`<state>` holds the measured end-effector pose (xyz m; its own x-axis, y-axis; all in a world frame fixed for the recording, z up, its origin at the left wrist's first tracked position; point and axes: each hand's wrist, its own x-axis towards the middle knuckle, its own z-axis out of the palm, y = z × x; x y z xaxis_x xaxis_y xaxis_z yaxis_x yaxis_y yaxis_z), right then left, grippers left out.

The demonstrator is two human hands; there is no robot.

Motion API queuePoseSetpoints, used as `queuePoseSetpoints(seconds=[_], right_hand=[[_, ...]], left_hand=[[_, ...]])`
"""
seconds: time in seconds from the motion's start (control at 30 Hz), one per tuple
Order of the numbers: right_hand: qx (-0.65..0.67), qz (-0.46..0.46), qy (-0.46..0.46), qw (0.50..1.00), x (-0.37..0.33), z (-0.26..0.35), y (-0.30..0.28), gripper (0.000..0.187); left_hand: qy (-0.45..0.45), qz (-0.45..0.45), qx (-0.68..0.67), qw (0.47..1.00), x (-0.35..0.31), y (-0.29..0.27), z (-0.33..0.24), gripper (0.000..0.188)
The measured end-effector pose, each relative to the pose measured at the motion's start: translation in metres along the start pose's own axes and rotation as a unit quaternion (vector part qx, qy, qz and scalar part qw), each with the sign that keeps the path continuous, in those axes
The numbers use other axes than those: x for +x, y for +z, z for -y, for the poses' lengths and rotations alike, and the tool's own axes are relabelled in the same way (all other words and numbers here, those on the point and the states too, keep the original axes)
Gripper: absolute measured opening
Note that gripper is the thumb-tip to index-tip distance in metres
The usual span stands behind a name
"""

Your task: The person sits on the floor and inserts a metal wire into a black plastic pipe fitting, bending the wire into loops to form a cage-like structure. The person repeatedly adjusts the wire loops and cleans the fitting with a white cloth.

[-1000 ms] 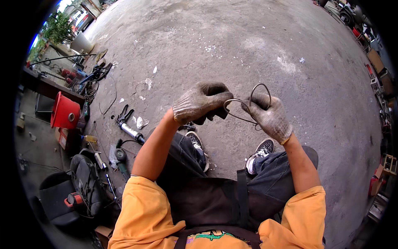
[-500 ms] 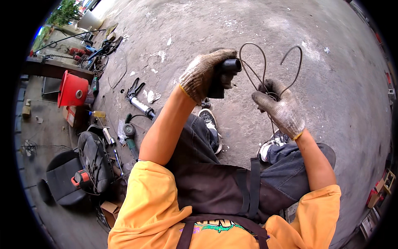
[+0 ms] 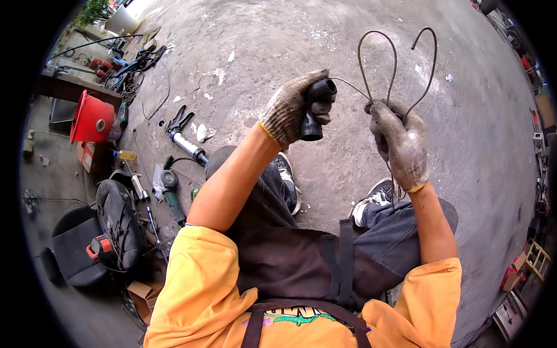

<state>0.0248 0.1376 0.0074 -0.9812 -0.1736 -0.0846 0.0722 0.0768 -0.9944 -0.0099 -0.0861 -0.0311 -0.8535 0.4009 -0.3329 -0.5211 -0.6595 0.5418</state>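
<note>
1. The concrete floor (image 3: 476, 162) is the largest thing, spreading under and beyond the person.
2. A black vehicle seat (image 3: 75, 238) lies at far left, with a red bucket-like thing (image 3: 87, 119) ahead of it.
3. The looped wire (image 3: 395, 61) stands above the right hand (image 3: 400, 142), making one tall loop and one open hook, with a tail hanging below. It looks light and springy, stiff enough to hold its curves yet bendable. The best hold is a pinch where the strands meet; the loose tip could whip.
4. A lever-handled tube gun (image 3: 187, 145) rests on the floor, left of the knees.
5. The gloved right hand has thumb and fingers pinched together on the wire's base. The left hand (image 3: 287, 110) is wrapped round the black fitting; whether it also pinches the wire's near end, I cannot tell.
6. The black fitting (image 3: 311, 124), smallest here, sits in the left palm, open ends showing. It looks light, rigid and smooth, perhaps slippery; its middle offers the surest grip.
</note>
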Motion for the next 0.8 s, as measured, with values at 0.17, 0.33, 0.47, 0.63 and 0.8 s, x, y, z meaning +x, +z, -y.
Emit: queuePoseSetpoints(seconds=[0.17, 0.33, 0.47, 0.63, 0.8], right_hand=[[-0.089, -0.102, -0.166, 0.977, 0.005, -0.012, 0.01, 0.027], [-0.244, 0.062, -0.435, 0.864, -0.019, -0.009, 0.025, 0.038], [-0.365, 0.094, -0.485, 0.789, -0.022, -0.01, 0.031, 0.043], [-0.398, 0.055, -0.474, 0.784, -0.013, -0.008, 0.038, 0.045], [-0.417, 0.102, -0.363, 0.827, -0.011, -0.007, 0.048, 0.041]], left_hand=[[0.072, -0.041, -0.225, 0.971, 0.002, -0.02, -0.02, 0.044], [0.172, -0.05, -0.297, 0.938, -0.005, -0.052, -0.044, 0.044], [0.171, -0.04, -0.306, 0.936, -0.003, -0.067, -0.047, 0.042], [0.151, -0.029, -0.316, 0.936, -0.004, -0.065, -0.046, 0.037], [0.071, -0.01, -0.323, 0.944, -0.001, -0.059, -0.042, 0.034]])
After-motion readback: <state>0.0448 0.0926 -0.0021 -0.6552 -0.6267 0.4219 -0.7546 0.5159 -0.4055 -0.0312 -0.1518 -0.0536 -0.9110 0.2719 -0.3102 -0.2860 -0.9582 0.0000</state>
